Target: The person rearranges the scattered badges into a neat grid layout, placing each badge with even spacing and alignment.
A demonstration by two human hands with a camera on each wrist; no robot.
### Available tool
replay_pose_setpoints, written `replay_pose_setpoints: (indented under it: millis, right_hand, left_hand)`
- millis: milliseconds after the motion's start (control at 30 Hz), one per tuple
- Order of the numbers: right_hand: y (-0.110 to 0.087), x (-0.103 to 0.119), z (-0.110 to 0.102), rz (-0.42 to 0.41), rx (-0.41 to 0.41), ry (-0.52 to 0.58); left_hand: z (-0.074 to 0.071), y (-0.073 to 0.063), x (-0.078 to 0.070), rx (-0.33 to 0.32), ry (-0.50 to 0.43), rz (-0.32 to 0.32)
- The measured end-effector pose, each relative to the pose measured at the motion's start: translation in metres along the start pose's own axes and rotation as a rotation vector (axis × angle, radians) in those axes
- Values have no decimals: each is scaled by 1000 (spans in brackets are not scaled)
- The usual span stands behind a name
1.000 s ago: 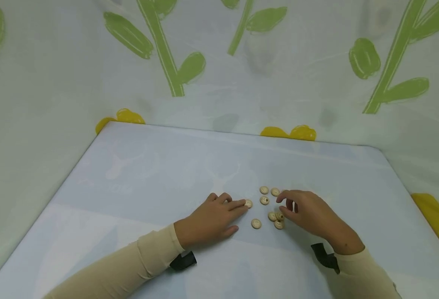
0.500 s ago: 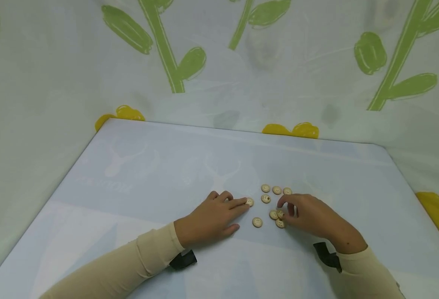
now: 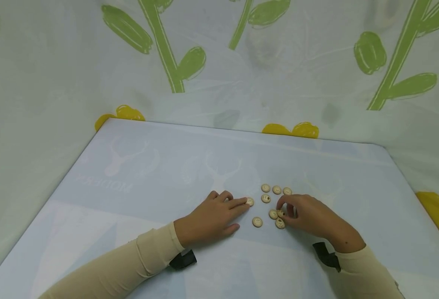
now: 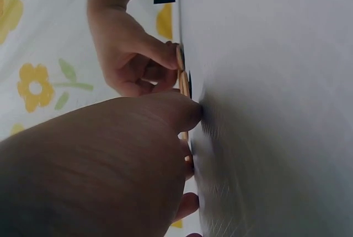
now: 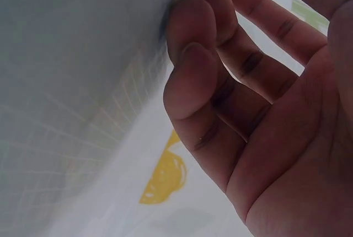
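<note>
Buttons (image 3: 273, 214) close beside right fingers (image 3: 291, 198), leaf-patterned curtain (image 3: 219, 70) behind pale table (image 3: 182, 166).

Round beige buttons (image 3: 273, 214) — three tightly clustered

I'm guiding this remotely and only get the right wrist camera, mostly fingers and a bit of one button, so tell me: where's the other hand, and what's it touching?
Observer: In the head view, the left hand is over the table, its fingertips touching a button.
Operator: I can't count from here. How many buttons show in all?
Observer: I count nine in the head view, including the one at the left hand's fingertips.
Operator: How do the ones farthest from the person lie?
Observer: They make a short row of three buttons, set apart from one another.
</note>
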State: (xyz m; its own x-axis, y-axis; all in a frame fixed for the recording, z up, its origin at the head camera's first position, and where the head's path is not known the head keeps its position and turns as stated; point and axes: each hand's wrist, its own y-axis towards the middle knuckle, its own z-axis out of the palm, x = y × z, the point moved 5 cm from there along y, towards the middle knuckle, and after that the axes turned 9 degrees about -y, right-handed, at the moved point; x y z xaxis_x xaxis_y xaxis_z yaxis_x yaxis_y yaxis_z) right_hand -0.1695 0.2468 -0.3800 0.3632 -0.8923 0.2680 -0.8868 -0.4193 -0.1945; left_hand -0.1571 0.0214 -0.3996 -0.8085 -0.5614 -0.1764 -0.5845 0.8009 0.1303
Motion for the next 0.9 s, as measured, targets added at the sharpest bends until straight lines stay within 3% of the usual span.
replay_pose_setpoints:
  millis: [367, 900]
  right_hand:
    - [4, -1, 4, 1, -5, -23]
    - [7, -3, 4, 67, 4, 6]
  left_hand:
    - [-1, -1, 0, 6, 2, 1]
    - [-1, -1, -1, 0, 15, 9]
